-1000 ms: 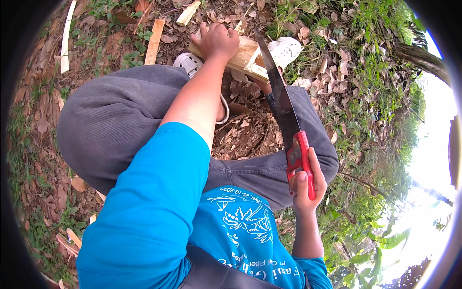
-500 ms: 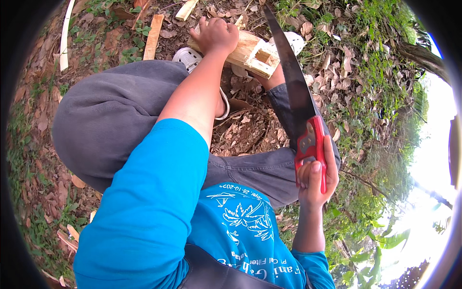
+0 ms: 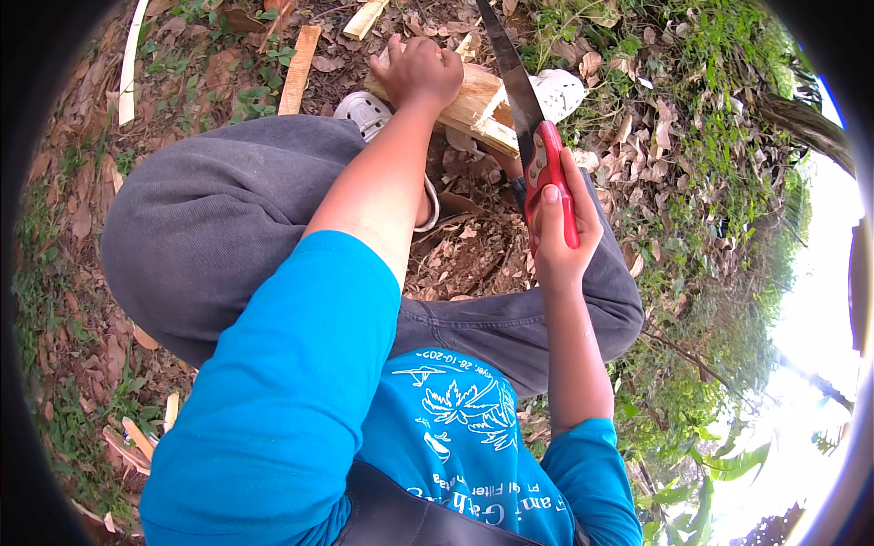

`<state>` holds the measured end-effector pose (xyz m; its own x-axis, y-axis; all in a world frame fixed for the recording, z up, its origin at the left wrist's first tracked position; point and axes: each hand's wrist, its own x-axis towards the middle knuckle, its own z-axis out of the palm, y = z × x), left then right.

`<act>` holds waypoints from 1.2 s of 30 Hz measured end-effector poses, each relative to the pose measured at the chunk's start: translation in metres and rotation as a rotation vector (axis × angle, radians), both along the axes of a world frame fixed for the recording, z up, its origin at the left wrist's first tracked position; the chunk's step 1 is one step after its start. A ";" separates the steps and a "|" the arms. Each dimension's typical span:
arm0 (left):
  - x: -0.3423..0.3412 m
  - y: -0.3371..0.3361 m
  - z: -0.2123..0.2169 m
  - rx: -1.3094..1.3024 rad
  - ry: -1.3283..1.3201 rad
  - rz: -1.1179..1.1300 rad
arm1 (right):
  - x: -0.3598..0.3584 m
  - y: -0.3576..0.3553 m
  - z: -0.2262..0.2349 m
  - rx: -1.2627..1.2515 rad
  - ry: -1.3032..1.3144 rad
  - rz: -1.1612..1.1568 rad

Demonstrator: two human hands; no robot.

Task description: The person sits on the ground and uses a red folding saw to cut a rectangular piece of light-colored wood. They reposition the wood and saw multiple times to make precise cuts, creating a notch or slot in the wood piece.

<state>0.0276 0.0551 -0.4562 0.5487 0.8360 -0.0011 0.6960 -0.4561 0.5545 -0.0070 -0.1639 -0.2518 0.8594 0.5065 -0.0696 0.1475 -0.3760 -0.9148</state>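
Note:
My left hand (image 3: 421,76) grips a pale wooden block (image 3: 475,96) from above, its fingers curled over the far side. The block lies slanted near my feet, with a squared notch at its right end. In my right hand (image 3: 566,238) is a handsaw (image 3: 546,164), held by its red handle with the thumb along the side. The dark saw blade points away from me and passes across the block's notched right end, covering part of it. Whether the blade touches the wood I cannot tell.
My white clogs (image 3: 557,95) are on either side of the block, my legs in grey trousers (image 3: 218,218) bent around it. Wood strips (image 3: 299,71) lie on the leaf-covered ground at the far left. Low green plants (image 3: 719,109) grow on the right.
My right hand has moved forward and left with the saw, bringing the blade over the block's right end. My left hand keeps its hold on the block.

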 end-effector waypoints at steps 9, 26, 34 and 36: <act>0.002 -0.001 0.006 -0.019 0.000 0.010 | 0.001 -0.005 -0.015 -0.018 0.080 -0.049; 0.002 0.002 0.019 -0.067 0.079 -0.032 | -0.052 -0.065 0.065 -0.198 0.020 -0.009; 0.001 0.002 0.016 -0.087 0.094 -0.046 | -0.050 -0.056 0.071 -0.081 0.137 -0.112; -0.002 0.002 0.017 -0.092 0.097 -0.044 | -0.043 -0.045 0.067 -0.040 0.103 -0.108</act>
